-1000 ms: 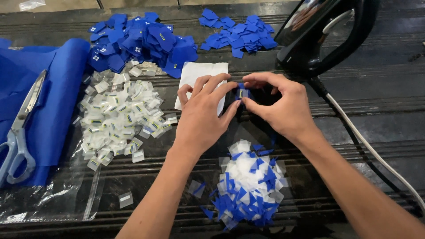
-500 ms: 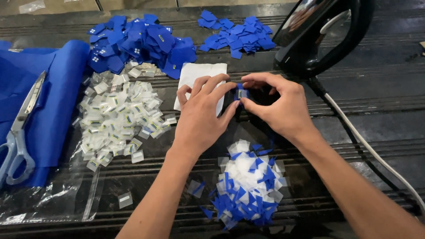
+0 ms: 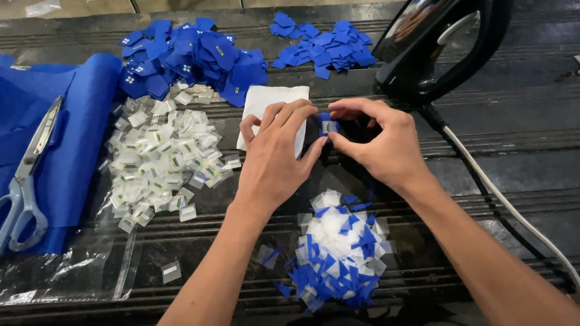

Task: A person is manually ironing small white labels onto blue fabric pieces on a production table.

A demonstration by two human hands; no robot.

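Both of my hands meet at the middle of a dark ribbed table. My left hand [image 3: 279, 154] and my right hand [image 3: 379, 143] pinch a small blue fabric piece [image 3: 328, 126] with a tiny label on it between their fingertips. Under my left fingers lies a white paper sheet [image 3: 270, 101]. Just below my hands sits a heap of blue-and-white cut scraps [image 3: 338, 250].
A pile of small clear-wrapped labels [image 3: 160, 160] lies to the left on plastic film. Two heaps of blue fabric squares [image 3: 193, 57] [image 3: 323, 42] lie at the back. Folded blue cloth [image 3: 57, 130] with scissors [image 3: 27, 181] sits far left. A black iron [image 3: 444, 45] and its white cord [image 3: 507, 205] stand right.
The small blue piece has turned between my fingertips and its label now faces up. Both hands stay in the same place.
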